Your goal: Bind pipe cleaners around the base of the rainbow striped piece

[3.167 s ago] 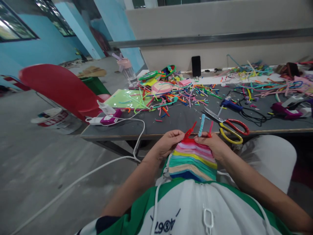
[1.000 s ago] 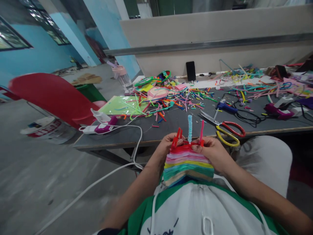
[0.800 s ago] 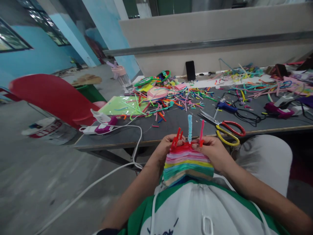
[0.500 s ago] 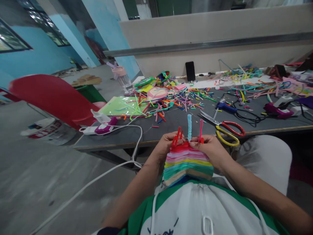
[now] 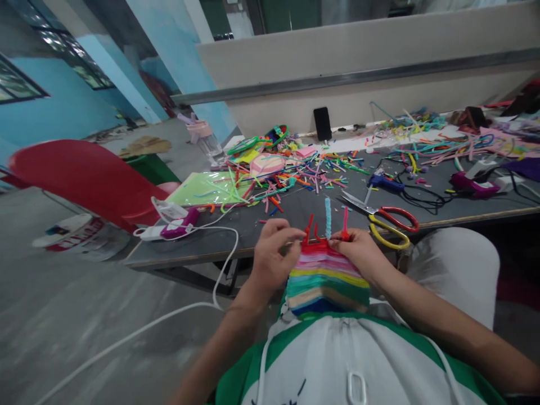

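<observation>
Head camera view: a striped piece (image 5: 329, 281) of fuzzy, coloured rows sits between the hands, low against the wearer's shirt (image 5: 324, 360), with its red upper edge toward the table (image 5: 304, 208). At that edge's right part, the right hand (image 5: 358, 250) has thumb and fingers pinched together on the piece, the thumb tip close to the foot of a pale blue stem (image 5: 328, 216) that stands upright. A pink stem (image 5: 345, 216) rises by the same hand's fingers. The left hand (image 5: 276, 253) is beside the upper left corner, its thumb and index finger parted with a gap between them; the index tip is right by a red stem (image 5: 309, 228), and whether it touches is unclear. Half a second ago the left fingers were closed around that corner; now they have come away to the left and loosened, while the right hand keeps its pinch. A curved red end (image 5: 316, 232) shows more plainly than before, and more of the dark blue row near the piece's lower edge has come into sight.
</observation>
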A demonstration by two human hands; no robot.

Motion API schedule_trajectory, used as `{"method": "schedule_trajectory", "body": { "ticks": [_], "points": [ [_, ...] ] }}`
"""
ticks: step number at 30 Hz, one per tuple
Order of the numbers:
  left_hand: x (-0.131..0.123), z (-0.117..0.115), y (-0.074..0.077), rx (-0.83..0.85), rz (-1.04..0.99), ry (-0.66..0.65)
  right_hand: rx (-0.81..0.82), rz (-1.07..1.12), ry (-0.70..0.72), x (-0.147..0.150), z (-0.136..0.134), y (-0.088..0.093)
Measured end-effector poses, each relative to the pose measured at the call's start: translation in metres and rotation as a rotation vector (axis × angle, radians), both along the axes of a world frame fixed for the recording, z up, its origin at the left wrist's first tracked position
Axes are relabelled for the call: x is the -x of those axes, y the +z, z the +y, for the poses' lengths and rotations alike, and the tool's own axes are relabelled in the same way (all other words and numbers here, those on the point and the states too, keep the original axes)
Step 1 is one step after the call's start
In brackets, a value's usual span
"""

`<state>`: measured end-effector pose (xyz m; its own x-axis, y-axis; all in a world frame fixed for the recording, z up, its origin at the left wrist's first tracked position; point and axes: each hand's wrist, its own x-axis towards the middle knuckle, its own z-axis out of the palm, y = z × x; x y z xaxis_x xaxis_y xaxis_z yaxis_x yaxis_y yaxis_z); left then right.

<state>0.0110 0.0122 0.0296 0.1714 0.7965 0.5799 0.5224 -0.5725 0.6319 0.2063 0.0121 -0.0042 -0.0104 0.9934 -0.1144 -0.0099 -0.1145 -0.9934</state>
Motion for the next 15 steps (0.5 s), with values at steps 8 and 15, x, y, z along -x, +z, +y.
{"method": "schedule_trajectory", "body": {
  "ticks": [8,15],
  "points": [
    [-0.022,0.005,0.021,-0.190,0.872,-0.152,-0.039,-0.111,0.027,-0.002,-0.001,-0.002],
    [-0.030,0.006,0.036,-0.212,1.051,-0.234,-0.034,-0.107,0.030,0.000,-0.006,0.005]
  ]
}}
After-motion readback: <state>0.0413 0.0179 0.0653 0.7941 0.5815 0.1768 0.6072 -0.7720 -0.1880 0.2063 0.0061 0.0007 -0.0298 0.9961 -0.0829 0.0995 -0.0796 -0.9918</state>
